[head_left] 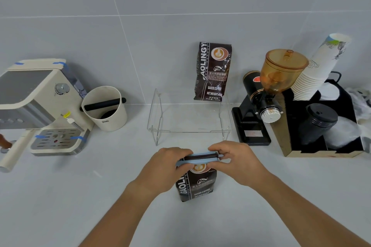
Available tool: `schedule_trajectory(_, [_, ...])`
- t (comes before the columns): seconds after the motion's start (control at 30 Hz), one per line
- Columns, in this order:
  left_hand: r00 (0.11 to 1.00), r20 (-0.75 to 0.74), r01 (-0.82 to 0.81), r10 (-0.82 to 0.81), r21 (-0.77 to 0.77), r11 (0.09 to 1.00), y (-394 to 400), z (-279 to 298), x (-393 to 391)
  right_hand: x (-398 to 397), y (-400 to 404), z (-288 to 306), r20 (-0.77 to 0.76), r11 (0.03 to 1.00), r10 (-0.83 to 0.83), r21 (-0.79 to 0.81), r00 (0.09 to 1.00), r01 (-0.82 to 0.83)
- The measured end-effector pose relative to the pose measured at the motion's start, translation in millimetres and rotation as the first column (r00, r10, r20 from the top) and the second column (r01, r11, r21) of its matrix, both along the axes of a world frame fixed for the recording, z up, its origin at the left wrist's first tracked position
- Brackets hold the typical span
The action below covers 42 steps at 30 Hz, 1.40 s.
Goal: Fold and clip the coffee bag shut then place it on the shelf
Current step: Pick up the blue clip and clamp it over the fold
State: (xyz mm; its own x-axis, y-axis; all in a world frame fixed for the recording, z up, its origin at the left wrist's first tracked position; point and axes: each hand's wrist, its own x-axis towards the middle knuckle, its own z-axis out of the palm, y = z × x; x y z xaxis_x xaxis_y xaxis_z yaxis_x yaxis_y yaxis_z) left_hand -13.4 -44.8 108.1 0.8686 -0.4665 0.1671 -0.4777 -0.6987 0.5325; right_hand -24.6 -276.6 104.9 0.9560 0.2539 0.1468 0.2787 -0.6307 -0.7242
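A dark brown coffee bag (197, 185) stands on the grey counter just in front of me, its top folded over. A light blue clip (198, 159) lies across the folded top. My left hand (170, 164) grips the clip's left end and the bag's top. My right hand (233, 159) pinches the clip's right end. Behind them stands a clear acrylic shelf (188, 130). A second, identical coffee bag (213, 71) stands upright at the back right of that shelf, against the wall.
A cream espresso machine (40, 106) and a cream knock box (105, 108) stand at the left. A black grinder with an amber hopper (269, 94) stands right of the shelf. Beyond it is a black organiser (321, 152) holding stacked paper cups (319, 66) and lids.
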Motion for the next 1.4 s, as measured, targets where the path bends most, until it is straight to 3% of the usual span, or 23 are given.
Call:
schedule_trajectory(0.7, [0.998, 0.047, 0.027, -0.030, 0.064, 0.998, 1.3, -1.8, -1.8, -2.7, 7.9, 9.6, 0.098, 0.990, 0.003, -0.140, 0.995, 0.010])
schedule_trajectory(0.87, [0.997, 0.004, 0.074, -0.074, 0.055, 0.996, 5.2, 1.1, -1.4, -6.0, 4.4, 9.6, 0.049, 0.997, -0.014, -0.076, 0.999, 0.018])
schedule_trajectory(1.03, [0.997, -0.027, 0.074, -0.073, 0.041, 0.996, 5.7, 1.5, 0.9, -5.0, -2.1, 10.0, 0.016, 0.980, 0.071, -0.185, 0.997, -0.067])
schedule_trajectory(1.4, [0.997, 0.007, 0.078, -0.078, 0.053, 0.996, 6.7, -3.4, 3.3, -12.1, 4.7, -7.2, 0.144, 0.979, 0.001, -0.200, 0.990, 0.028])
